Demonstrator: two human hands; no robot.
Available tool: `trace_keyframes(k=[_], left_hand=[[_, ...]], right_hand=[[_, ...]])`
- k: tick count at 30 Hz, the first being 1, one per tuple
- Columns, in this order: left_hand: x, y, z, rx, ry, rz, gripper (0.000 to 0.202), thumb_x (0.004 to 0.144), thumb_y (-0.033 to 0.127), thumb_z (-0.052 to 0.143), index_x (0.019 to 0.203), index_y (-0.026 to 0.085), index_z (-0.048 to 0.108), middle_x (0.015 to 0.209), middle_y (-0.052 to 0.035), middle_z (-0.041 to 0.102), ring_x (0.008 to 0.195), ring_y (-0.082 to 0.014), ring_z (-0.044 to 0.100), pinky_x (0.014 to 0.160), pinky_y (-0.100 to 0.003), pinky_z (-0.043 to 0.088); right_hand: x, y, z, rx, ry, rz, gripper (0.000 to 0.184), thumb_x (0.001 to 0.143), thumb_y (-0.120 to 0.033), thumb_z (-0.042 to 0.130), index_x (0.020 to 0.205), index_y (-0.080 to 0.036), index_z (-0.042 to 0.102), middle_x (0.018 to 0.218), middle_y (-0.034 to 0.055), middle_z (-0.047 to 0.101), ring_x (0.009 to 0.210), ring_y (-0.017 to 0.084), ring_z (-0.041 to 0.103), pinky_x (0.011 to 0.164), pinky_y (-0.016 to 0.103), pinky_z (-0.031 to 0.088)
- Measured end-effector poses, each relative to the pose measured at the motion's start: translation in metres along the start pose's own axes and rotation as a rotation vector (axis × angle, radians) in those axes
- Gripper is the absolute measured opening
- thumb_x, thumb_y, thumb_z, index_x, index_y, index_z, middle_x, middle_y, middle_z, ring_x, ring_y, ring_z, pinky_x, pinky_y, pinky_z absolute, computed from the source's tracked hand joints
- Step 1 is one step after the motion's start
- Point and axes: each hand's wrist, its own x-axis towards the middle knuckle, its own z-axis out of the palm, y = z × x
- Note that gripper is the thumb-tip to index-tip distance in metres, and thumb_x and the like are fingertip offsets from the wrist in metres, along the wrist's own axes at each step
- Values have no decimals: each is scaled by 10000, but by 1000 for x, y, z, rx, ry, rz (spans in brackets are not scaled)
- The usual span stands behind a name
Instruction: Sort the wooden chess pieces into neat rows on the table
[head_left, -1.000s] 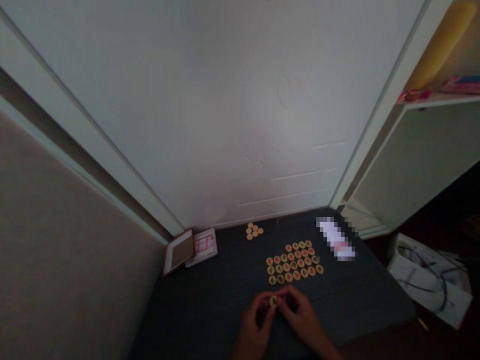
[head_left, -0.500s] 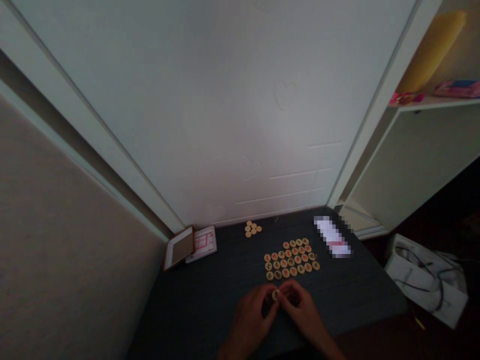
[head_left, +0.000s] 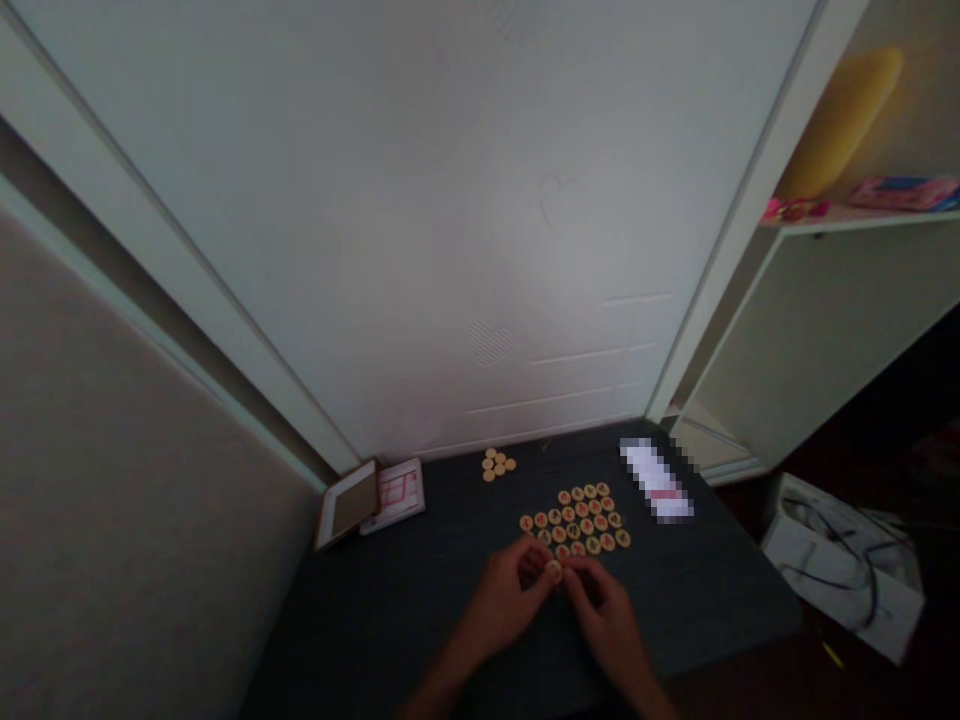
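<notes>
Between the fingertips of both hands is one small round wooden xiangqi piece (head_left: 553, 570), held just in front of the laid-out rows. My left hand (head_left: 506, 590) pinches it from the left with thumb and fingers. From the right, my right hand (head_left: 602, 597) closes its thumb and forefinger on the piece's edge. Beyond the hands, several xiangqi pieces (head_left: 587, 526) with red or dark characters lie in rows on the dark table. My left hand hides the near left corner of these rows. Farther back, a small group of plain-looking discs (head_left: 500, 469) lies together.
A brown-edged open box or frame (head_left: 347, 503) leans beside a white case with pink lines (head_left: 397, 492) at the table's left. A blurred white sheet (head_left: 656, 480) lies at the right. A white panel (head_left: 450, 250) rises behind the table; a white box with cables (head_left: 847, 570) stands right.
Both hands have moved slightly forward, so my left hand now covers some near-row pieces. The held piece has turned and shows a paler side. The camera view has shifted a little.
</notes>
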Motion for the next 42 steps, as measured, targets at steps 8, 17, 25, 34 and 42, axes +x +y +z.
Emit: trace_keyframes(k=[8, 17, 25, 34, 42], left_hand=[[78, -28, -31, 93, 31, 36, 242, 861, 394, 666, 959, 172, 661, 910, -65, 769, 850, -196, 730, 784, -311, 581], [140, -47, -28, 212, -115, 33, 193, 771, 325, 724, 874, 166, 760, 823, -48, 798, 789, -214, 733, 755, -309, 563], [156, -61, -22, 318, -157, -3, 170, 774, 288, 713, 882, 183, 792, 836, -34, 811, 807, -211, 736, 743, -279, 542], [155, -66, -20, 367, -162, -8, 224, 814, 303, 688, 963, 171, 790, 888, -47, 810, 834, -203, 728, 753, -266, 531], [156, -68, -16, 390, -152, -9, 251, 796, 268, 698, 1006, 150, 770, 856, -51, 799, 793, -192, 724, 702, -249, 531]], right_hand=[[3, 33, -40, -261, 132, -110, 342, 952, -499, 545, 1110, -244, 709, 1093, 99, 729, 1015, 276, 678, 928, 417, 538], [22, 71, -86, -684, 251, -395, 314, 952, -408, 554, 1209, -273, 674, 1274, 119, 616, 1169, 307, 573, 1001, 529, 481], [25, 83, -85, -757, 244, -406, 323, 975, -404, 534, 1244, -259, 639, 1306, 128, 592, 1186, 303, 566, 1002, 527, 490], [26, 86, -86, -779, 248, -429, 329, 980, -408, 535, 1260, -262, 627, 1282, 131, 597, 1171, 301, 580, 977, 521, 515], [25, 83, -85, -820, 224, -410, 335, 983, -409, 532, 1266, -250, 612, 1300, 135, 593, 1180, 305, 576, 979, 529, 503]])
